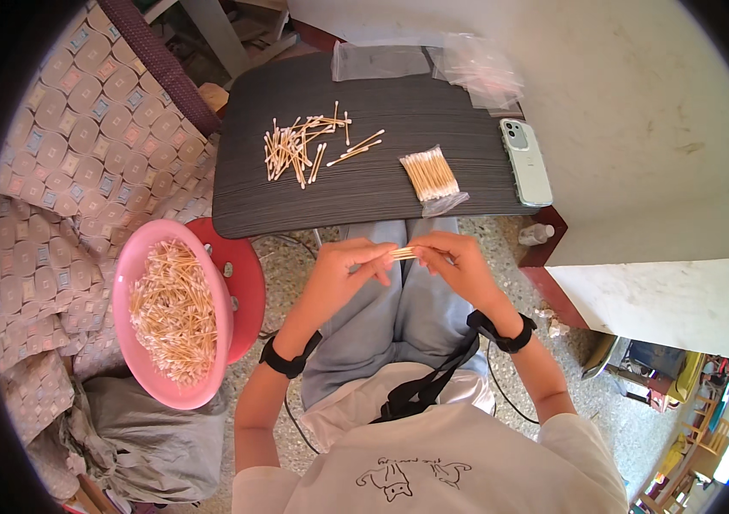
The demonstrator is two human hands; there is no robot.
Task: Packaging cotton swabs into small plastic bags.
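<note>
Between my two hands, over my lap and just off the table's near edge, is a small bundle of cotton swabs. My left hand pinches its left end, and my right hand pinches the right end; the fingers hide the tips. On the dark table ahead lies a loose pile of cotton swabs. Right of that pile sits a clear plastic bag packed with swabs, its loose end toward me.
A pink basin full of swabs rests on a red stool at my left. Clear plastic bags lie at the table's far right. A phone is on the right edge, by the wall. Patterned fabric covers the left side.
</note>
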